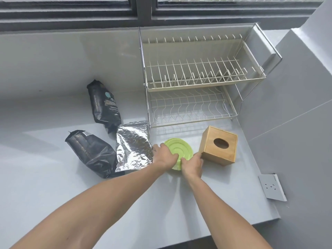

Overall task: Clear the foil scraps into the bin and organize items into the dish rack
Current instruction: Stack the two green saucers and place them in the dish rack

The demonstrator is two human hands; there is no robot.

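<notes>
Left hand: palm down, fingers spread and curled over the left rim of the green plate, gripping its edge; forearm reaches in from the near left, bare. Right hand: palm down, fingers closed on the plate's near right rim, knuckles just beside the wooden tissue box; forearm enters from the near right, bare. Green plate: round, light green, concentric ridges showing, underside apparently uppermost; held by both hands low over the grey countertop, whether it touches the surface cannot be told. Foil bag: silver, crinkled, lying flat, touching the left hand's outer edge, its far corner reaching the rack's near left leg. Wooden tissue box: cube, oval opening on the upward face, tilted, standing right of the plate. Black pouch, near: lying on the counter left of the foil bag and partly under it; white label at its far end, print too small to read. Black pouch, far: lying beyond the foil bag; teal circle and white lettering on its face, characters not legible. Dish rack: two tiers, far right of the counter against the wall; upper tier with cream tray and upright prongs, lower tier of wavy chrome wire; no items in either tier. Wall socket: white plate on the right-hand wall, near the counter edge. Window frame: dark, along the far side.
</notes>
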